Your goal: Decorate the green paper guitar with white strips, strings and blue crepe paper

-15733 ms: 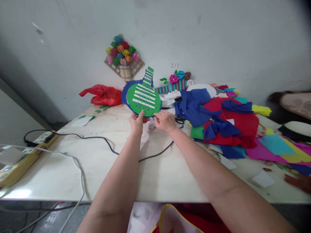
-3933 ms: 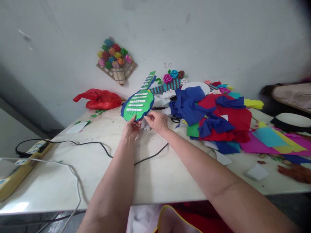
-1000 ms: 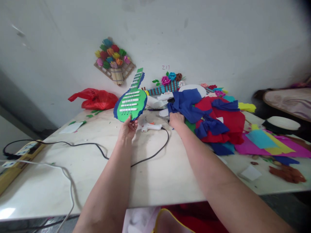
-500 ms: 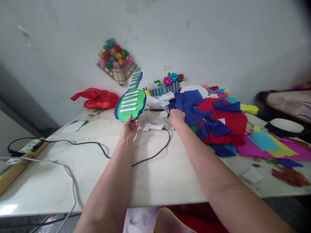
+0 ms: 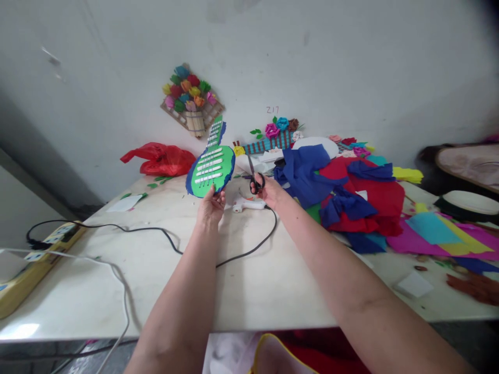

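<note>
My left hand (image 5: 212,205) grips the lower edge of a guitar-shaped paper craft (image 5: 212,167), its thumb on the front. The craft has a green face with white strips across it, and ragged blue paper shows around its edge. In my right hand (image 5: 268,191) is a pair of scissors (image 5: 255,179) with black handles, fingers at the loops and blades pointing up. Whether the blades are parted is hard to make out. Just below the scissors lies a white hot glue gun (image 5: 248,204), its black cord running across the table.
Blue crepe paper (image 5: 306,169) and red crepe paper (image 5: 384,195) lie heaped on the right. A red plastic bag (image 5: 166,160) rests by the wall. On the left edge sits a power strip (image 5: 47,259) with cords. A paper-flower basket (image 5: 194,104) hangs on the wall.
My right hand has lifted the scissors off the tabletop by the blue paper and moved left, blades turning upward. My left hand still holds the guitar craft in nearly the same place.
</note>
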Demonstrator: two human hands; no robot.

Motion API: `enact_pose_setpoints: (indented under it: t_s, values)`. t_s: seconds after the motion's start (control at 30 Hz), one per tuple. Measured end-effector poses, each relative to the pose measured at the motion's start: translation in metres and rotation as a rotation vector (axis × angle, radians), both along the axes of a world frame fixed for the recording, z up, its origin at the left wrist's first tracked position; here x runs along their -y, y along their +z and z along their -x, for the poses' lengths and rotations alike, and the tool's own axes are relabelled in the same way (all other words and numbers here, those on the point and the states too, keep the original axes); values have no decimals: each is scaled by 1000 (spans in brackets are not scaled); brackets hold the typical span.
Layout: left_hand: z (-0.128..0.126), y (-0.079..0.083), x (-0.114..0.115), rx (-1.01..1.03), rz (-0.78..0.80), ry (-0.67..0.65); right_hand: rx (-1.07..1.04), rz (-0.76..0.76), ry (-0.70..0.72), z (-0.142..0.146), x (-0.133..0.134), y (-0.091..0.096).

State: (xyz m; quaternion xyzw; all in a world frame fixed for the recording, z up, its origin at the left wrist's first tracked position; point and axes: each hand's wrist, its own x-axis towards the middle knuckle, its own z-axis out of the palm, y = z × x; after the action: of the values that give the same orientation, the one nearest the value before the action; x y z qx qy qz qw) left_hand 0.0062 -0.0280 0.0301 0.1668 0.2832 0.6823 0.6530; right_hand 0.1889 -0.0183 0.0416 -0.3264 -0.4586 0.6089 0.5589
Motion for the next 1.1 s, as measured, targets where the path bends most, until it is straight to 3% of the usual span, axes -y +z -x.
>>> enact_pose_setpoints:
  t_s: [0.23, 0.43, 0.6, 0.8, 1.1]
  values:
    - [1, 6, 3, 96, 32, -3, 204, -132, -74, 20, 6, -5]
    - [6, 6, 0, 167, 73, -36, 870, -437, -402, 31, 14, -8]
    - [6, 7, 0, 149, 76, -61, 1235, -615, -515, 35, 29, -5]
    - [2, 11, 2, 176, 69, -106, 1426, -614, -547, 40, 38, -1]
    - [-2, 18, 5, 209, 61, -142, 1520, -634, -547, 46, 45, 3]
